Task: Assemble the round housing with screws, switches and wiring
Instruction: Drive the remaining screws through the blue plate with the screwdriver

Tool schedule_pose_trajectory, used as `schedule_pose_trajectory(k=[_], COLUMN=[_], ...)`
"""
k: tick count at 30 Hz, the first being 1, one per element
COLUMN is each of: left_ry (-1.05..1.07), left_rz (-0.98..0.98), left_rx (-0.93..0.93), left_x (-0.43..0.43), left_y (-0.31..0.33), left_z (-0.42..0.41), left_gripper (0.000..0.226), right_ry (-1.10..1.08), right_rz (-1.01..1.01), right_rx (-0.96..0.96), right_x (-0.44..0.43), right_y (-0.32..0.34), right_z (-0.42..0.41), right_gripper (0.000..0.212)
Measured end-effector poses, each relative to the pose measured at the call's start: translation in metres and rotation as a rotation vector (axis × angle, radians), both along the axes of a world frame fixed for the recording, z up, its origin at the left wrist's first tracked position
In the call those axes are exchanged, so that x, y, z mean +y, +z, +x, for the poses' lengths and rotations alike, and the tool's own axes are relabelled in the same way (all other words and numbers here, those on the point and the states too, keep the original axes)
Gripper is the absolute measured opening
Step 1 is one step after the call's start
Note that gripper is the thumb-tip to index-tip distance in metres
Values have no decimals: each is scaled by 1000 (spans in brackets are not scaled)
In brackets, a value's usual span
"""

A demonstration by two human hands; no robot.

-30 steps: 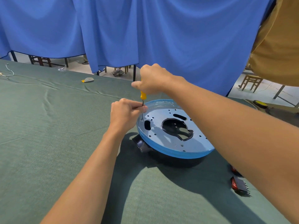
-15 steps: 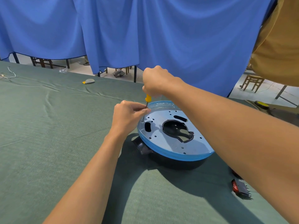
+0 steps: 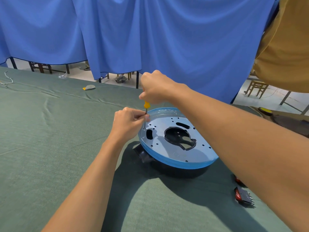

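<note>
- The right grip (image 3: pixel 156 87) is wrapping as a closed fist round the top of the small yellow-handled screwdriver (image 3: pixel 146 105); only the handle's lower end is showing beneath it.
- The left grip (image 3: pixel 128 123) is pinching the thin metal shaft between thumb and fingertips, directly below the right grip, steadying it.
- The round housing, a blue-filmed metal plate on a black base (image 3: pixel 167 153), is sitting on the green cloth worktop (image 3: pixel 50 131) just right of the left grip, with that grip overlapping its left rim.
- The driver tip is standing in a small hole at the plate's left edge, just under the left grip's fingertips and beside a dark oval slot. The screw is too small to make out.
- Change: half a second ago the handle was leaning to the right above the left grip; now the shaft is standing close to upright again. The right thumb, hidden then, is now showing on the left side of the fist.
- Reading: the right grip is probably turning the driver in short strokes, so a rim screw is likely being driven in. Seating depth cannot be told.
- Many plate holes are still showing dark and open, so fastening is looking early.
- A red-and-black rocker switch (image 3: pixel 242 195) is lying loose on the worktop, well right of both grips; a second is peeking from under the right forearm. Switch fitting and wiring are not yet begun, by this evidence.
</note>
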State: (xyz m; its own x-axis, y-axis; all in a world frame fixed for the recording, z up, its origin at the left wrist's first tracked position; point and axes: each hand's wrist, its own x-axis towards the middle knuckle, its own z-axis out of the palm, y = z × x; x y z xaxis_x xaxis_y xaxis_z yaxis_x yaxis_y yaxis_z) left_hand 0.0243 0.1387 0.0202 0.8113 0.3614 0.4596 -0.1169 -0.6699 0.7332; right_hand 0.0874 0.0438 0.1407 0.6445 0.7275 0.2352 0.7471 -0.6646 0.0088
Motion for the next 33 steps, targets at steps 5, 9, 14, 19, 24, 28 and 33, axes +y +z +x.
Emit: schedule_pose_trajectory(k=[5, 9, 14, 19, 24, 28, 33], left_ry=[52, 49, -24, -30, 26, -10, -70], left_rz=[-37, -11, 41, 21, 10, -22, -84], left_rx=[-72, -58, 13, -1, -80, -16, 26], left_x=[-2, 0, 6, 0, -3, 3, -1], left_y=[1, 1, 3, 1, 0, 1, 0], left_z=[0, 1, -1, -1, -2, -1, -4], left_gripper=[10, 5, 10, 9, 7, 9, 13], right_ry=[-76, 24, 98, -27, -41, 105, 27], right_rz=[5, -112, -132, -44, -102, -89, -6], right_rx=[2, 33, 41, 9, 62, 89, -25], right_x=[-6, -5, 2, -1, -8, -3, -1], right_y=[-2, 9, 12, 3, 8, 12, 3], right_z=[4, -1, -4, 2, 1, -2, 1], right_gripper=[34, 28, 23, 24, 34, 12, 40])
